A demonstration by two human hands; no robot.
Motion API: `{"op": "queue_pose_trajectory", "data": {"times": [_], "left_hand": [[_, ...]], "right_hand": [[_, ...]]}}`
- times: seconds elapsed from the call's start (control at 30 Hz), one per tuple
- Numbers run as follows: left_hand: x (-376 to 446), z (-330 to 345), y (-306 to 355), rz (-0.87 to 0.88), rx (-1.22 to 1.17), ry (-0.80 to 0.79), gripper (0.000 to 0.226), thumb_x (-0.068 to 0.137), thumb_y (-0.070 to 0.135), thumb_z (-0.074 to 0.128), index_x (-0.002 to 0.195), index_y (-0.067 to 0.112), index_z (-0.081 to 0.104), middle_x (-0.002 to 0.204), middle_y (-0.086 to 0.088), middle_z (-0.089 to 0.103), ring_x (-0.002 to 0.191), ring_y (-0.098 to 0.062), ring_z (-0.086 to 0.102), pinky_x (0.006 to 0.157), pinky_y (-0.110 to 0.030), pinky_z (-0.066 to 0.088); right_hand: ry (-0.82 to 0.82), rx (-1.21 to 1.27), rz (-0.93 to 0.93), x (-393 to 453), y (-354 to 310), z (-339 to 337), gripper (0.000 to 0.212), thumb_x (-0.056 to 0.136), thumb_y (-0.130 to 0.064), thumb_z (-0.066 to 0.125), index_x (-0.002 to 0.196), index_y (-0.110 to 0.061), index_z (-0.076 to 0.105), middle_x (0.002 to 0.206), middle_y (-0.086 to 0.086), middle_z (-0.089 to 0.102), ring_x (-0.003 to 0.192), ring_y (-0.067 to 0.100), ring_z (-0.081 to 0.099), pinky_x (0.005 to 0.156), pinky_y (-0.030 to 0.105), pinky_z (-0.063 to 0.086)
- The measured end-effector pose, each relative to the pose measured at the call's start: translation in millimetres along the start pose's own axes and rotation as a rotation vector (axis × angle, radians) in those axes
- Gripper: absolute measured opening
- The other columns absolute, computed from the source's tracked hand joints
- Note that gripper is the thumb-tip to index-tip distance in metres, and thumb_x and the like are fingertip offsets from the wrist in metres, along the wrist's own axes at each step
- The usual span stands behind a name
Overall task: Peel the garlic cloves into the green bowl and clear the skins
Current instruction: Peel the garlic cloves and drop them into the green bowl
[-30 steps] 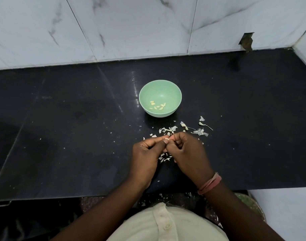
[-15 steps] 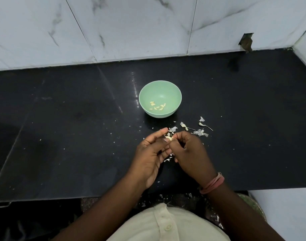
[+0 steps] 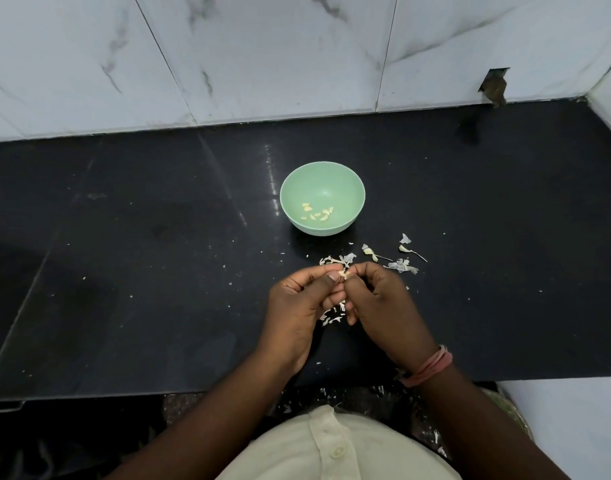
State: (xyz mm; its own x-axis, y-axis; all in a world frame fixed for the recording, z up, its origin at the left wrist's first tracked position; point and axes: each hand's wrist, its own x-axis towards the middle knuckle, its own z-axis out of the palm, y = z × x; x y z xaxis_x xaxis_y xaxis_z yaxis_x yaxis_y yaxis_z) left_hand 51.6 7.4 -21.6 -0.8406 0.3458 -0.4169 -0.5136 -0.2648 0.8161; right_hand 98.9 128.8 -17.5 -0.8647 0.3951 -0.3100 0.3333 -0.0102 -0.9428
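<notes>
Head view. Green bowl (image 3: 322, 198) is my landmark; it stands upright on the black counter (image 3: 124, 271), about mid-depth. Behind the bowl the counter runs back to the marble-tiled wall (image 3: 262, 57). A broken notch in the tile (image 3: 494, 85) sits far right of the bowl at the wall's foot, and a white side wall closes the counter's far right corner. Left of the bowl lies a long stretch of dark slab with only tiny flecks. The counter's front edge lies on my side of the bowl, just past my wrists.

Peeled cloves (image 3: 317, 213) lie in the bowl's bottom, a small cluster.

My hands are on the near side of the bowl, fingertips together. My left hand (image 3: 297, 303) pinches a garlic clove (image 3: 342, 273) between thumb and forefinger; my right hand (image 3: 377, 299), fingers curled, pinches at the same clove from the other side. A pink band (image 3: 427, 367) rings my right wrist.

Loose skins (image 3: 399, 264) lie scattered near-right of the bowl, and more skin scraps (image 3: 333, 315) on the slab under my hands.
</notes>
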Motion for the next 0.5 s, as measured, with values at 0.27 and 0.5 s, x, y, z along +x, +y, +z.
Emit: {"op": "queue_pose_trajectory", "data": {"times": [0.27, 0.5], "left_hand": [[-0.6, -4.5, -0.3, 0.001, 0.008, 0.008, 0.021, 0.091, -0.002, 0.065, 0.110, 0.001, 0.074, 0.096, -0.017, 0.074, 0.085, -0.017, 0.070, 0.081, -0.023, 0.059], [-1.7, -6.8, -3.5, 0.072, 0.159, 0.017, 0.017, 0.092, 0.000, 0.066, 0.104, 0.006, 0.076, 0.095, -0.019, 0.076, 0.082, -0.019, 0.071, 0.078, -0.026, 0.058]], "right_hand": [[0.060, -0.005, -0.038, 3.2, 8.6, -6.6, 0.020, 0.095, 0.005, 0.052, 0.101, -0.006, 0.067, 0.090, 0.014, 0.072, 0.076, 0.024, 0.071, 0.068, 0.030, 0.061], [0.015, 0.128, -0.044, 0.1, 7.9, -3.9, 0.007, 0.093, -0.006, 0.070, 0.098, -0.004, 0.075, 0.082, 0.014, 0.077, 0.075, 0.027, 0.074, 0.066, 0.030, 0.061]]}}
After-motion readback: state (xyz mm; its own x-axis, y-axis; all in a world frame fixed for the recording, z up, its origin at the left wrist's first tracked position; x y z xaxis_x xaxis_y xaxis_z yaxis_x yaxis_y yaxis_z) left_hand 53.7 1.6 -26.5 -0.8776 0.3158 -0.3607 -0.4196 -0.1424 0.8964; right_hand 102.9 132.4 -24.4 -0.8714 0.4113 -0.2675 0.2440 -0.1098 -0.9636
